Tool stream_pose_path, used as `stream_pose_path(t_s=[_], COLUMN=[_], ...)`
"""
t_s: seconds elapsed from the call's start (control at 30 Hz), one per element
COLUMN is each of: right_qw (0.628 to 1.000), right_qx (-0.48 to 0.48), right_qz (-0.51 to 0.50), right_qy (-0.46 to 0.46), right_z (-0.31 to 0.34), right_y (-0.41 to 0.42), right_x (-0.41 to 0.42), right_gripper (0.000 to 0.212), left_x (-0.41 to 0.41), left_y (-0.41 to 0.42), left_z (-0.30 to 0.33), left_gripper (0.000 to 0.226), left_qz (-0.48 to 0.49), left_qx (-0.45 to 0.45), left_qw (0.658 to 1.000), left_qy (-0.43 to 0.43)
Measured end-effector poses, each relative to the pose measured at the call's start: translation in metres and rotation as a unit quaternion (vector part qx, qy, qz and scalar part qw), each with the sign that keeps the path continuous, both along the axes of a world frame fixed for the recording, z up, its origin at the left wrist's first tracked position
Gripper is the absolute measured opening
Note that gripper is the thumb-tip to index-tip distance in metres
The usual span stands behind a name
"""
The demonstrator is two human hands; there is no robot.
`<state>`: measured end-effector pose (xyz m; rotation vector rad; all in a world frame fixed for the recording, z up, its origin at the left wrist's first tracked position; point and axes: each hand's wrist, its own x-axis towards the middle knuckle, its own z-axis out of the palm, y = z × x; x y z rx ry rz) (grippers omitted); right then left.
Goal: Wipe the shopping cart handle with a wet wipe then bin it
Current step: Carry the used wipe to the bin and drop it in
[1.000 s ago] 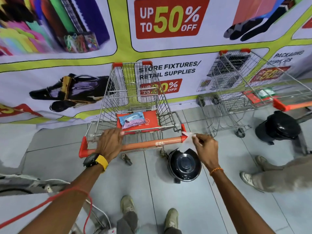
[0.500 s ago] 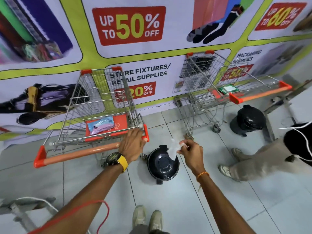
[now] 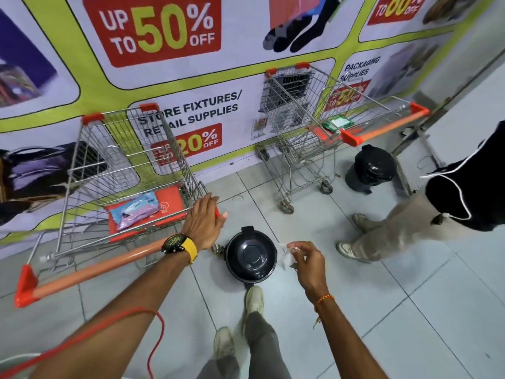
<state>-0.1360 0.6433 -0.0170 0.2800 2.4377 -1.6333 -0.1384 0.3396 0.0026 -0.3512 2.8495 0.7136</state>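
The wire shopping cart (image 3: 123, 165) stands left of centre, its orange handle (image 3: 90, 272) running down to the left. My left hand (image 3: 203, 222) lies over the handle's right end, fingers extended. A wet wipe pack (image 3: 135, 213) rests on the cart's red seat flap. My right hand (image 3: 306, 262) pinches a crumpled white wipe (image 3: 287, 257) just right of the black bin (image 3: 250, 257), whose lid is closed. My right foot (image 3: 254, 302) touches the bin's front edge, near its pedal.
A second cart (image 3: 308, 124) with an orange handle stands to the right beside another black bin (image 3: 371, 166). A person in beige trousers (image 3: 401, 225) stands at the right. A red cable (image 3: 153, 340) hangs by my left arm. The banner wall (image 3: 169, 77) is behind.
My view has swung right and down. My right hand with the wipe has dropped to beside the bin. My left hand stays on the handle's right end, fingers now spread. My foot has reached the bin.
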Motion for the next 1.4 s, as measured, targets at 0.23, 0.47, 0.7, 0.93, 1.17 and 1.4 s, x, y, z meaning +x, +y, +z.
stream_pose_path(t_s=[0.23, 0.47, 0.7, 0.93, 1.17, 1.4], right_qw=[0.993, 0.990, 0.993, 0.991, 0.991, 0.968], right_qx=[0.075, 0.131, 0.114, 0.132, 0.111, 0.130], right_qz=[-0.084, -0.039, -0.026, 0.011, 0.052, 0.160], right_qy=[0.025, -0.010, -0.003, -0.025, -0.049, -0.140], right_z=[-0.002, -0.003, -0.013, -0.029, -0.044, -0.073], right_y=[0.017, 0.008, -0.009, -0.015, -0.034, -0.042], right_x=[0.001, -0.013, -0.020, -0.028, -0.042, -0.063], right_gripper=[0.009, 0.016, 0.007, 0.007, 0.034, 0.038], left_x=[0.000, 0.000, 0.000, 0.000, 0.000, -0.002], left_y=[-0.001, -0.003, -0.005, 0.000, 0.000, -0.001], left_z=[0.002, -0.002, -0.003, 0.001, 0.000, -0.010], left_gripper=[0.063, 0.065, 0.064, 0.064, 0.065, 0.071], left_qz=[0.015, 0.018, 0.023, 0.030, 0.028, 0.030], left_qx=[0.009, 0.005, 0.005, -0.007, -0.014, -0.027], left_qw=[1.000, 1.000, 1.000, 0.999, 0.999, 0.999], left_qy=[0.013, 0.015, 0.012, 0.010, 0.012, 0.022])
